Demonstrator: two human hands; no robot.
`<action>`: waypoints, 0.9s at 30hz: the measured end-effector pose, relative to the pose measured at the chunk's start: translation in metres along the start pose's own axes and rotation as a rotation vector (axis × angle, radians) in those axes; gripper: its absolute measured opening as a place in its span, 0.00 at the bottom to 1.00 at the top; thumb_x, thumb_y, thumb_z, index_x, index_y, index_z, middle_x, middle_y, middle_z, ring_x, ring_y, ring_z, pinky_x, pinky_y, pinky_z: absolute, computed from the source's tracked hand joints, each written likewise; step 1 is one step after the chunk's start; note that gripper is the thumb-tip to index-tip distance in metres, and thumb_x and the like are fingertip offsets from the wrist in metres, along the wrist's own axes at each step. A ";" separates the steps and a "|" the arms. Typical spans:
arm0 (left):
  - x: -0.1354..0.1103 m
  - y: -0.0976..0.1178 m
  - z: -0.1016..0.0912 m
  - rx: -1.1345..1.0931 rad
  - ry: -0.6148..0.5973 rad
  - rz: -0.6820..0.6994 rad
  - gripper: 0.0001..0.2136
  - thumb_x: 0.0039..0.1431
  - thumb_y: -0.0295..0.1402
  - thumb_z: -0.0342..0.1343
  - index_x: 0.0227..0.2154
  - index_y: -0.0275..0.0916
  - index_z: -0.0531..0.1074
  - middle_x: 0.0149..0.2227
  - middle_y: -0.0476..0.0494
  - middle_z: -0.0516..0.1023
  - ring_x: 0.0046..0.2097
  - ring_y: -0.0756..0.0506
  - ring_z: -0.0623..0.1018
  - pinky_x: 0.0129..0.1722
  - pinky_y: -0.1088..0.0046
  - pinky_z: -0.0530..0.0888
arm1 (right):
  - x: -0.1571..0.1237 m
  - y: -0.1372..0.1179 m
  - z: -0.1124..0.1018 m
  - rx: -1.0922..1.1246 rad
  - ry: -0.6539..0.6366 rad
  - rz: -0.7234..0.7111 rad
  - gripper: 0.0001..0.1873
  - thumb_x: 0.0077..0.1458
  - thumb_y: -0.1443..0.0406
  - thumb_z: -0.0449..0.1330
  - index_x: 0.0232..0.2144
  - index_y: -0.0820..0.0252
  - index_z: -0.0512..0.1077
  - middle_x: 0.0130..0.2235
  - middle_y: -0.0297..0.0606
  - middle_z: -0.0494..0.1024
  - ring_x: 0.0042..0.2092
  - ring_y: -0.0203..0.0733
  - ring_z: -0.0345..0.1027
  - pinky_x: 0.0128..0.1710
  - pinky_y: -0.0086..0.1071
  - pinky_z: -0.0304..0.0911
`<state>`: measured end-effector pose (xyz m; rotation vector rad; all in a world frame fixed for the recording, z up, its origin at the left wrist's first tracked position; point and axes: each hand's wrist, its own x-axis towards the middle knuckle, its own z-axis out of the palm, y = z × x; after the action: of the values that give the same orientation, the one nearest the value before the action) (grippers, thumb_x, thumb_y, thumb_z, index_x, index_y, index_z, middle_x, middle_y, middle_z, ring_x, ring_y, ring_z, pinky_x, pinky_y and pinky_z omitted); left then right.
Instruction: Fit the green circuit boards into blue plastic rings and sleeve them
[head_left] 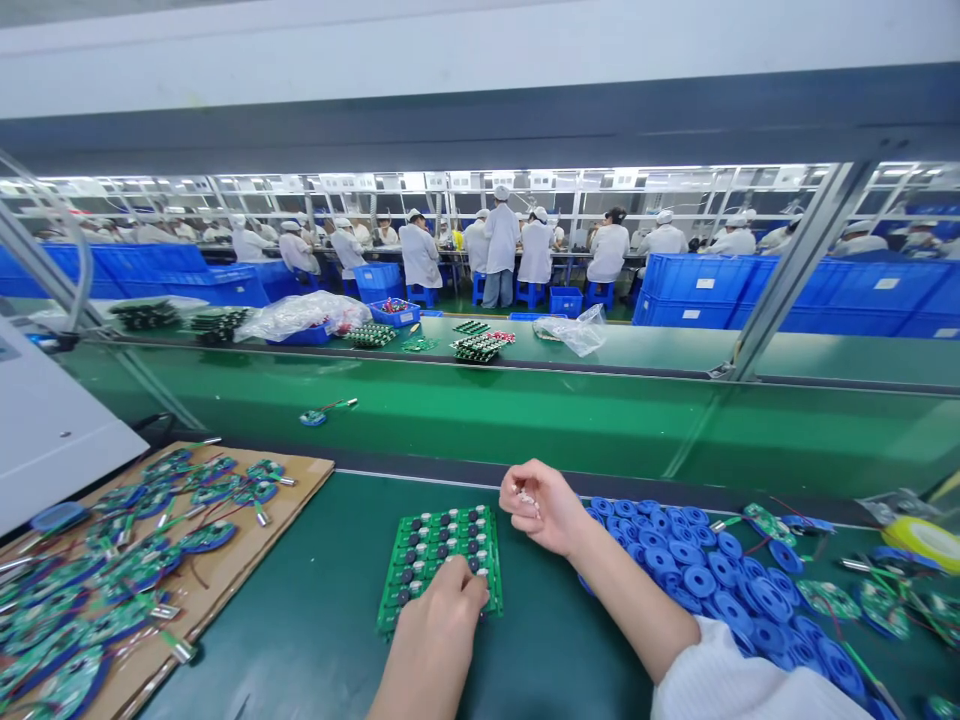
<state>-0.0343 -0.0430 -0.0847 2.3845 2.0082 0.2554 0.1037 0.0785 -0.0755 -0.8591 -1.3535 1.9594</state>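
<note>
The left hand [439,618], its grip impossible to tell, sets its fingertips [474,566] on a green circuit-board panel [439,560] on the green bench [300,640]; the right hand [544,508] pinches narrowly on small pale parts [526,498] nearby, apparently mid-fitting; the next placement seems to call for one part teased free.

One bare left hand [435,612] and one bare right hand [538,508] are counted, with one green rectangular circuit-board panel [442,535], one flat brown cardboard sheet [296,500], and one yellow tape roll [926,540].

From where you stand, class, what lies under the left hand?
A green circuit-board panel with dark round components; the left hand covers part of it, hiding what sits beneath the palm.
</note>
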 end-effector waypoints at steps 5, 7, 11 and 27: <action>0.000 0.012 0.003 -0.020 0.032 -0.017 0.18 0.50 0.14 0.39 0.26 0.36 0.73 0.31 0.40 0.75 0.35 0.42 0.76 0.19 0.78 0.63 | -0.007 -0.002 0.012 0.130 -0.134 0.006 0.17 0.57 0.60 0.54 0.20 0.62 0.57 0.18 0.22 0.54 0.15 0.23 0.41 0.11 0.19 0.37; -0.001 0.011 0.004 -0.068 0.035 -0.032 0.18 0.52 0.15 0.39 0.27 0.36 0.73 0.31 0.39 0.75 0.35 0.42 0.77 0.20 0.77 0.65 | -0.010 -0.005 0.016 0.139 -0.139 -0.013 0.19 0.52 0.59 0.57 0.19 0.59 0.52 0.17 0.21 0.54 0.16 0.23 0.38 0.12 0.20 0.33; 0.000 -0.003 0.001 -0.255 0.031 -0.069 0.15 0.58 0.24 0.40 0.27 0.39 0.72 0.28 0.45 0.73 0.27 0.47 0.76 0.23 0.77 0.69 | -0.013 -0.010 0.017 0.051 -0.115 -0.025 0.23 0.43 0.55 0.61 0.21 0.56 0.49 0.17 0.20 0.55 0.18 0.25 0.36 0.14 0.22 0.31; 0.006 -0.039 -0.015 -0.625 0.079 -0.430 0.12 0.53 0.36 0.47 0.23 0.42 0.74 0.18 0.51 0.70 0.23 0.47 0.73 0.21 0.75 0.66 | -0.019 0.007 0.038 -0.860 0.033 0.097 0.13 0.51 0.66 0.60 0.18 0.63 0.65 0.24 0.28 0.67 0.29 0.33 0.63 0.32 0.30 0.61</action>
<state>-0.0736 -0.0312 -0.0738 1.5605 2.0110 0.8233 0.0841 0.0406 -0.0683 -1.3354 -2.2041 1.3714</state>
